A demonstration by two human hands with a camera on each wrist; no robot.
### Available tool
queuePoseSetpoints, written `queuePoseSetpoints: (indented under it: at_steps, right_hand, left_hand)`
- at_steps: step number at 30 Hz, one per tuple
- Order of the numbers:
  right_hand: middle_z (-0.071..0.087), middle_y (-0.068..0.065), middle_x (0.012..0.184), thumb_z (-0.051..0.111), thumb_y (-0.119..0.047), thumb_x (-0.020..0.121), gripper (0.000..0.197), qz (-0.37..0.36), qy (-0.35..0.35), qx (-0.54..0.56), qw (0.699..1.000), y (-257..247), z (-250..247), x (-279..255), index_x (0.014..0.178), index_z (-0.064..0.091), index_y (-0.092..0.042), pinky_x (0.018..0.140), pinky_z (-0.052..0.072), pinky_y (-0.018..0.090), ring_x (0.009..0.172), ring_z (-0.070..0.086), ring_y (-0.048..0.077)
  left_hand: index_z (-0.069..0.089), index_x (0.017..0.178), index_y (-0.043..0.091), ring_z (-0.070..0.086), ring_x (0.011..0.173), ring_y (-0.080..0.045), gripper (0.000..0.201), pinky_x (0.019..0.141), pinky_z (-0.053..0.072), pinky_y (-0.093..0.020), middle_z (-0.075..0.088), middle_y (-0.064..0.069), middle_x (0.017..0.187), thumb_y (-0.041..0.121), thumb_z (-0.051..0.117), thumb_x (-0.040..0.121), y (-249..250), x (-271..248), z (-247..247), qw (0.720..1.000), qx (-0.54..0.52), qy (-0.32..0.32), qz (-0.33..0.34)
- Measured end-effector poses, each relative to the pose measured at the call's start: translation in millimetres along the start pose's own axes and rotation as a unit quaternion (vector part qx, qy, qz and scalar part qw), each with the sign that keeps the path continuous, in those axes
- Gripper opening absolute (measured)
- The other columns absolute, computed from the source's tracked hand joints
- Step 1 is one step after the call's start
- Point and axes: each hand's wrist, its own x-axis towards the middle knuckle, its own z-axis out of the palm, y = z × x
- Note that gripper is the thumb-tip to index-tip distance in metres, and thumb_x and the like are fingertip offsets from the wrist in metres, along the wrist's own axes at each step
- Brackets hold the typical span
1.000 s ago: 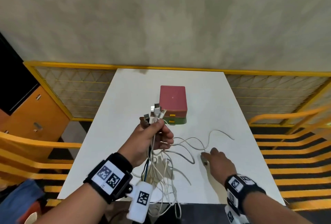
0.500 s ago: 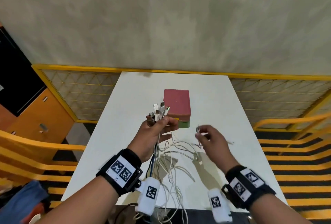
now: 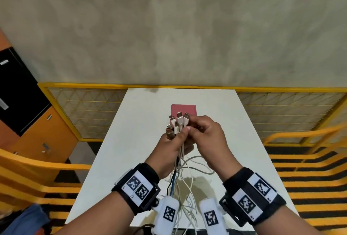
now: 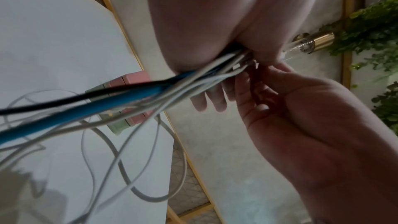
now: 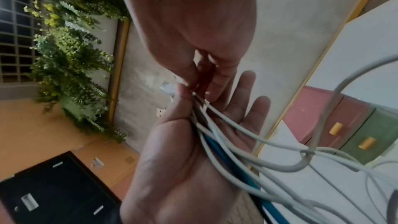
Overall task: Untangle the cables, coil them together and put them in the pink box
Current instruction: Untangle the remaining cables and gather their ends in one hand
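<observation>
My left hand (image 3: 175, 137) is raised above the white table (image 3: 142, 110) and grips a bundle of cables (image 3: 178, 124) just below their plugs, which stick up in a fan. Most are white; one is blue (image 4: 103, 106) and one black. My right hand (image 3: 195, 128) is against the bundle and pinches a white cable end into it. From the right wrist, my left thumb (image 5: 183, 94) pins the cables (image 5: 232, 142) against my palm. The loose lengths hang to the table in loops (image 3: 189, 176). The pink box (image 3: 183, 108) sits behind my hands, closed, on a green drawer (image 5: 370, 135).
A yellow mesh railing (image 3: 86, 110) borders the table at the back and sides. An orange and black cabinet (image 3: 41, 135) stands at the left. Yellow slatted seats (image 3: 304, 161) flank the table. Some cable hangs over the near table edge (image 3: 187, 223).
My right hand picked a white cable end up off the table, lifted it and brought it to the bundle in my left hand. My left hand rose slightly.
</observation>
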Motion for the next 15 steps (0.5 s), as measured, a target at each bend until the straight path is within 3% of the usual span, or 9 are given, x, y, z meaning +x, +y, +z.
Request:
queuePoseSetpoints:
  at_steps: [2,4,6,9,12,15]
  right_hand:
    - [0.063,-0.006,0.097,0.064,0.000,0.087,0.037,-0.012,0.011,-0.044,0.999,4.0,1.8,0.6,0.108,0.075,-0.029,0.088,0.051,0.018,0.094,0.065,0.001]
    - [0.058,-0.009,0.089,0.067,-0.003,0.086,0.033,-0.014,0.032,-0.053,0.998,11.8,1.1,0.2,0.107,0.073,-0.028,0.079,0.049,0.013,0.080,0.061,-0.002]
    - [0.052,-0.007,0.076,0.072,-0.011,0.083,0.023,0.009,0.058,-0.030,0.998,19.9,0.1,-3.1,0.096,0.067,-0.029,0.068,0.049,0.023,0.066,0.054,0.006]
    - [0.050,-0.002,0.069,0.072,-0.025,0.085,0.020,0.057,0.076,-0.011,0.995,28.8,-0.5,-16.0,0.083,0.054,-0.018,0.057,0.044,0.031,0.061,0.049,0.012]
    - [0.053,0.001,0.063,0.051,-0.044,0.097,0.038,0.167,0.058,0.061,0.982,37.2,1.2,-26.1,0.075,0.055,-0.013,0.051,0.040,0.029,0.055,0.051,0.015]
    - [0.056,0.002,0.058,0.040,-0.049,0.101,0.052,0.306,-0.049,0.073,0.948,47.3,2.7,-28.1,0.076,0.062,-0.010,0.046,0.034,0.025,0.050,0.052,0.016]
  left_hand:
    - [0.066,0.123,0.009,0.061,0.124,-0.037,0.042,0.112,0.039,-0.059,0.067,-0.020,0.128,0.036,0.056,0.092,0.9,-2.2,-1.5,1.000,0.016,-0.022,-0.011]
    - [0.063,0.128,0.005,0.061,0.125,-0.037,0.046,0.112,0.038,-0.061,0.066,-0.019,0.131,0.034,0.055,0.094,2.5,-4.4,-4.2,0.999,0.027,-0.036,-0.009]
    - [0.063,0.128,0.002,0.061,0.125,-0.037,0.044,0.111,0.039,-0.061,0.067,-0.019,0.130,0.032,0.057,0.095,3.5,-6.3,-7.6,0.999,0.033,-0.040,0.003]
    - [0.066,0.126,0.005,0.065,0.120,-0.036,0.041,0.107,0.045,-0.057,0.070,-0.020,0.125,0.033,0.060,0.096,2.4,-9.8,-7.5,0.996,0.074,-0.052,0.023]
    - [0.076,0.104,0.012,0.070,0.110,-0.029,0.037,0.099,0.053,-0.050,0.076,-0.012,0.108,0.043,0.072,0.086,4.9,-10.4,-7.9,0.997,0.067,-0.003,0.042]
    - [0.076,0.087,0.013,0.070,0.100,-0.027,0.031,0.090,0.055,-0.042,0.076,-0.008,0.091,0.042,0.067,0.085,7.4,-5.5,-16.1,0.997,0.013,0.047,0.053]
